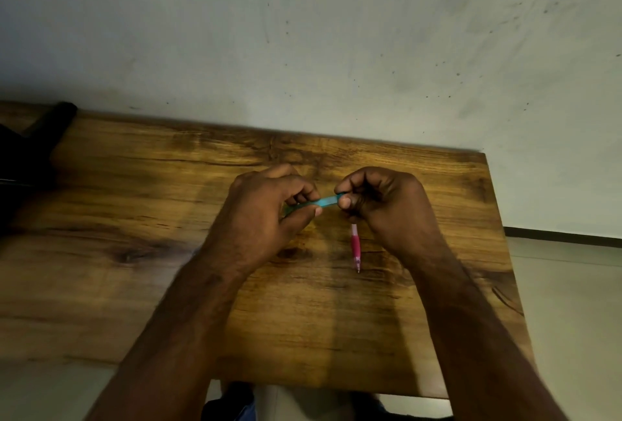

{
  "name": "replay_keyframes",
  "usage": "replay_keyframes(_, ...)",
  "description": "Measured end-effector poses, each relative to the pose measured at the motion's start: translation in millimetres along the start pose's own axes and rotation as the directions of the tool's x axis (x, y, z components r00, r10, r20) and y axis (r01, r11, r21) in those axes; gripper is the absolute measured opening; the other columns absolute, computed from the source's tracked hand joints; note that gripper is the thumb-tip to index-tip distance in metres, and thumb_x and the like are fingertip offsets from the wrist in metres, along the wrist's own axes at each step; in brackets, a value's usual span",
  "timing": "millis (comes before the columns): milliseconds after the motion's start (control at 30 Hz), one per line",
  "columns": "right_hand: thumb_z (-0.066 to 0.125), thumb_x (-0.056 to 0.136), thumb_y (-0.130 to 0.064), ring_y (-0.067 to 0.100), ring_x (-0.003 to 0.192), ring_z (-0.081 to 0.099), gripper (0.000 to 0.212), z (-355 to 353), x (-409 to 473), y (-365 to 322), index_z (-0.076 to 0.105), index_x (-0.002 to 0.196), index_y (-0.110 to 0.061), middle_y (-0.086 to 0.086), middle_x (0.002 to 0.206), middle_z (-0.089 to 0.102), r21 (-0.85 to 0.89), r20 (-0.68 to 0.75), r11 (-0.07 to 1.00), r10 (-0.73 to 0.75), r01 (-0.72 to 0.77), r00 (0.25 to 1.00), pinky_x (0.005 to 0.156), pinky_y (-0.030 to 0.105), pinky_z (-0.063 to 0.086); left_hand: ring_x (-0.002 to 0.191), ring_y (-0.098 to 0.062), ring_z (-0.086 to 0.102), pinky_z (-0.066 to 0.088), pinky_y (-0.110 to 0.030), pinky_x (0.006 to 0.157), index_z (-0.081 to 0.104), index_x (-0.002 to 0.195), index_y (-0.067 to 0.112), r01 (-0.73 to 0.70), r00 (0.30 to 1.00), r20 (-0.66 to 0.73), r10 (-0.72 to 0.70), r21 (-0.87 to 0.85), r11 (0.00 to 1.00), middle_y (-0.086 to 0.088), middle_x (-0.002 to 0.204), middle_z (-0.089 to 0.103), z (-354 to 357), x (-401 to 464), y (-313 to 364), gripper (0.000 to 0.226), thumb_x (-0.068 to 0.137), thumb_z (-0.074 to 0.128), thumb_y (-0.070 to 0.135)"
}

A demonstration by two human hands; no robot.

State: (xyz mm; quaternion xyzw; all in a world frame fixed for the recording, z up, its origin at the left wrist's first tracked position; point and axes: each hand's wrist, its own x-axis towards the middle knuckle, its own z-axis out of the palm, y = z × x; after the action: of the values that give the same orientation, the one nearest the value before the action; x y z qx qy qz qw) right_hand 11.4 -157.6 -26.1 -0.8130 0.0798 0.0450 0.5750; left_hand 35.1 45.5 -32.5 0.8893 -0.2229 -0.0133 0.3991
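left hand (266,210), right hand (382,202) around teal pen (327,201)

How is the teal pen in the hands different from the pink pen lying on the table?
The teal pen is held above the table, gripped at both ends by the left hand and right hand; the pink pen lies flat on it. The teal pen runs side to side; the pink pen points its tip toward the person. Both are slim pens partly hidden by hands.
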Motion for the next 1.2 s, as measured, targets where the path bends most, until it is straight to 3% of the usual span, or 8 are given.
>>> replay_keyframes(433,0.075,0.085,0.002,0.008,0.067,0.072,0.017,1.1,-2.4,-2.4,0.072,0.088,-0.015,0.001,0.078,0.073,0.044,0.046,0.999,-0.02,0.018,0.999,0.063,0.021,0.057,0.085,-0.005,0.064,0.056,-0.034,0.074,0.075,0.098,0.022,-0.039,0.999,0.01,0.039,0.012,0.999,0.013,0.092,0.064,-7.3,1.1,-0.3,0.019,0.083,0.072,0.035)
replay_keyframes(667,0.08,0.081,0.0,0.012,0.072,0.075,0.014,6.3,-1.8,-1.5,0.078,0.087,-0.012,0.003,0.082,0.078,0.106,-0.015,0.994,0.013,-0.012,1.0,0.066,0.026,0.06,0.085,-0.006,0.063,0.056,-0.036,0.074,0.075,0.098,0.022,-0.023,1.0,0.01,0.023,0.021,1.0,0.012,0.092,0.063,-5.4,-0.2,0.4,0.021,0.083,0.071,0.037)
replay_keyframes(767,0.083,0.08,-0.011,0.006,0.084,0.075,0.016,6.2,1.1,3.6,0.08,0.095,-0.016,-0.005,0.09,0.079,0.011,-0.025,1.0,0.01,-0.01,1.0,0.075,0.025,0.061,0.082,-0.006,0.063,0.056,-0.039,0.077,0.075,0.095,0.026,0.04,0.999,-0.016,-0.039,0.078,0.996,0.013,0.089,0.064,-1.5,0.0,0.9,0.016,0.083,0.076,0.036)
replay_keyframes(833,0.082,0.083,-0.026,0.005,0.088,0.073,0.021,3.4,3.1,8.7,0.08,0.103,-0.022,-0.009,0.093,0.078,-0.112,-0.136,0.994,-0.005,-0.01,0.991,0.079,0.028,0.06,0.078,-0.006,0.063,0.056,-0.042,0.08,0.075,0.092,0.028,0.116,0.992,-0.064,-0.109,0.117,0.986,0.013,0.086,0.065,2.7,-0.3,-0.4,0.015,0.08,0.08,0.035)
replay_keyframes(933,0.076,0.086,-0.045,0.008,0.085,0.068,0.031,-1.1,0.9,8.6,0.077,0.111,-0.027,-0.007,0.092,0.076,-0.368,-0.309,0.925,-0.027,-0.093,0.951,0.071,0.025,0.05,0.075,-0.008,0.064,0.054,-0.049,0.087,0.074,0.084,0.031,0.231,0.97,-0.114,-0.215,0.159,0.96,0.014,0.079,0.065,8.8,-0.6,-2.8,0.014,0.075,0.084,0.037)
replay_keyframes(1000,0.073,0.087,-0.048,0.013,0.084,0.066,0.038,2.7,-1.5,6.1,0.073,0.116,-0.024,-0.003,0.095,0.076,-0.498,-0.275,0.854,0.012,-0.153,0.961,0.069,0.025,0.047,0.075,-0.009,0.064,0.053,-0.048,0.089,0.073,0.081,0.032,0.29,0.956,-0.112,-0.273,0.193,0.937,0.014,0.078,0.065,11.6,-0.2,-2.5,0.015,0.074,0.084,0.039)
replay_keyframes(1100,0.077,0.083,-0.051,0.021,0.091,0.069,0.046,14.5,-3.3,3.3,0.068,0.117,-0.021,0.001,0.102,0.074,-0.618,-0.231,0.758,0.08,-0.209,0.97,0.076,0.034,0.057,0.075,-0.007,0.064,0.056,-0.038,0.083,0.074,0.083,0.031,0.356,0.934,-0.103,-0.341,0.214,0.91,0.014,0.077,0.068,14.7,0.9,-0.9,0.016,0.075,0.084,0.04)
replay_keyframes(1200,0.076,0.086,-0.04,0.023,0.095,0.069,0.037,19.5,-4.4,0.3,0.067,0.116,-0.021,0.002,0.103,0.074,-0.656,-0.216,0.722,0.1,-0.22,0.971,0.078,0.031,0.054,0.073,-0.001,0.063,0.057,-0.031,0.074,0.073,0.082,0.032,0.422,0.907,-0.088,-0.413,0.2,0.884,0.016,0.075,0.067,16.0,2.5,0.7,0.019,0.073,0.085,0.044)
